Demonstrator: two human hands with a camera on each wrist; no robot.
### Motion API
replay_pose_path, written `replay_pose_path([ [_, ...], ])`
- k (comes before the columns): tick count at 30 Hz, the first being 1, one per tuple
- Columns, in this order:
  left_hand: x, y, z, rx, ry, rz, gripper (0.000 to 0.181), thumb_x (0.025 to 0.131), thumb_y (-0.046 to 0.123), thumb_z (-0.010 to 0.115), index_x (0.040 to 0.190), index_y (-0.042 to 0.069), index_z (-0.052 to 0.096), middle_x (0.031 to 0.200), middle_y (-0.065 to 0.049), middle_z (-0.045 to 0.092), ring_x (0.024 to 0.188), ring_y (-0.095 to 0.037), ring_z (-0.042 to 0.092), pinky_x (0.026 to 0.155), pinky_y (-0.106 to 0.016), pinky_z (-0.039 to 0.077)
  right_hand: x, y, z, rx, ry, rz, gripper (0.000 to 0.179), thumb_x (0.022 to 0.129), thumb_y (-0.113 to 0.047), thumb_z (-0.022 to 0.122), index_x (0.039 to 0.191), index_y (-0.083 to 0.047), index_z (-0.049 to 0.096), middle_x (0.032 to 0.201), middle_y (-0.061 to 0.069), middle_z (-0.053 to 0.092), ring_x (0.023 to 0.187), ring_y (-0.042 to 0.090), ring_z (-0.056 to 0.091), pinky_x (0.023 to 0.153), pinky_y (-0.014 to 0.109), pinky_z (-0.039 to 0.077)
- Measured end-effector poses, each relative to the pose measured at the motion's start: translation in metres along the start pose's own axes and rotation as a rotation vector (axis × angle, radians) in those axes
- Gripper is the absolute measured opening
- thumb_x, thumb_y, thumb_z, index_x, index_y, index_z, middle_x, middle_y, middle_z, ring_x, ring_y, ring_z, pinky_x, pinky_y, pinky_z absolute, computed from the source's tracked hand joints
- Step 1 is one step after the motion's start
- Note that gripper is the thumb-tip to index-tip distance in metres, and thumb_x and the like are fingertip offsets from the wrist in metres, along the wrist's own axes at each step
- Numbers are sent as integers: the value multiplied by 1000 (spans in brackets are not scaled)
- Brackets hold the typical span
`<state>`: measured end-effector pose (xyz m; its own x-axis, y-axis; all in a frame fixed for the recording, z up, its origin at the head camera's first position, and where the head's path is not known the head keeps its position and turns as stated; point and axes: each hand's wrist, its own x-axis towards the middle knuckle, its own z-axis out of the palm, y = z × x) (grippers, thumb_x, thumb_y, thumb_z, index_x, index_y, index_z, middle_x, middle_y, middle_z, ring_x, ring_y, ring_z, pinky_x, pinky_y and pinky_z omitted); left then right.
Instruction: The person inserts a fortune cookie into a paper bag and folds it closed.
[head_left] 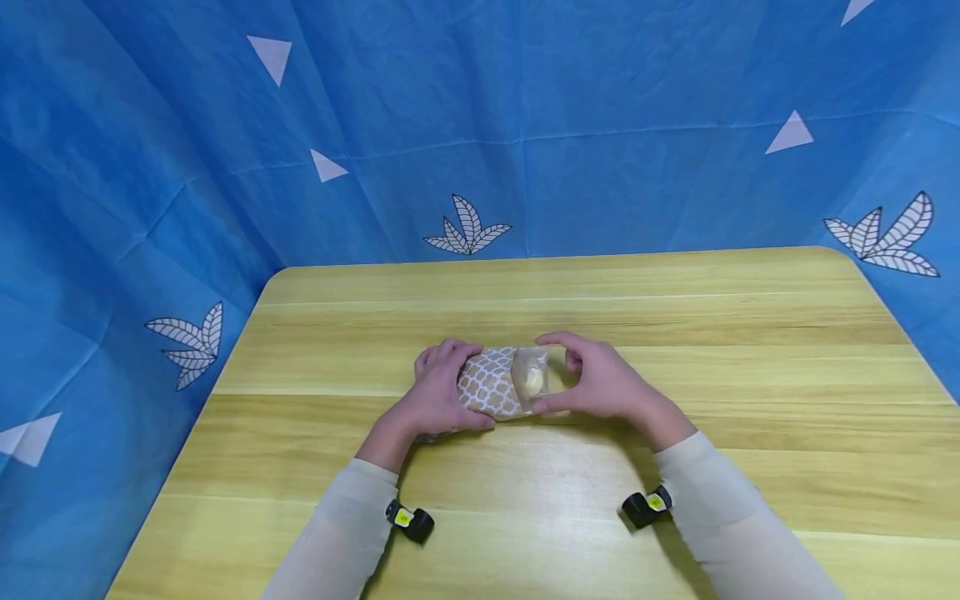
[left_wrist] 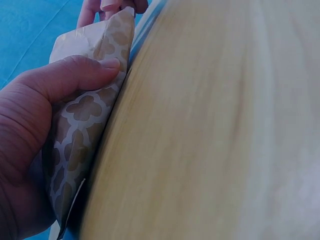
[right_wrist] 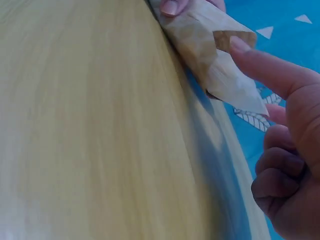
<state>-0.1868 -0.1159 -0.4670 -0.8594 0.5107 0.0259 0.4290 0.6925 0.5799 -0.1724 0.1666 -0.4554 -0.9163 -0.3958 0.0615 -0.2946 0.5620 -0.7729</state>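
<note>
A tan paper bag (head_left: 491, 385) with a white lattice print lies across the middle of the table, its end at the right folded open. Something pale and rounded (head_left: 534, 382) shows at that end. My left hand (head_left: 442, 390) grips the bag's left part, thumb (left_wrist: 92, 72) along the near side and fingers over the far side. At the opened end, my right hand (head_left: 600, 379) spans the bag between thumb and index finger, its other fingers curled inward. In the right wrist view the thumb (right_wrist: 242, 46) meets the paper edge of the mouth.
The wooden table (head_left: 675, 317) has rounded far corners. Blue cloth (head_left: 600, 125) with white triangles and leaf prints hangs behind it and along the left side. Black wrist cameras (head_left: 411, 523) sit on both pale sleeves (head_left: 738, 508).
</note>
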Motion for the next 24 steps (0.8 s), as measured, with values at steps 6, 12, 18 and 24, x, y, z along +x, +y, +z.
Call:
replay_pose_path([
  [6,0,-1,0,0,2,3,107,57,44,94,146,11,45,135,-6,43,126,-26,36,112,-49,9,-8,11,-5,61,66,-9,67,72,-29,92,131,-14,63,65,-5,27,57,14,29,70,40,38],
  [12,0,0,0,-6,1,1,107,57,44,94,146,10,45,134,-5,44,125,-26,36,112,-48,8,-14,15,-5,86,114,-3,59,72,-29,92,124,-15,69,65,-5,27,58,15,29,67,39,38],
  [18,-1,1,-1,-8,0,-2,107,57,43,94,146,10,45,134,-5,44,126,-26,36,112,-48,8,-12,12,-1,87,104,-30,55,72,-30,92,121,-16,71,64,-5,29,59,14,32,63,35,39],
  [24,-1,1,-1,-8,1,1,107,57,44,94,146,10,45,134,-5,44,125,-27,36,112,-49,8,-8,8,4,100,105,-31,53,72,-29,92,120,-17,72,64,-4,33,59,14,35,62,35,39],
])
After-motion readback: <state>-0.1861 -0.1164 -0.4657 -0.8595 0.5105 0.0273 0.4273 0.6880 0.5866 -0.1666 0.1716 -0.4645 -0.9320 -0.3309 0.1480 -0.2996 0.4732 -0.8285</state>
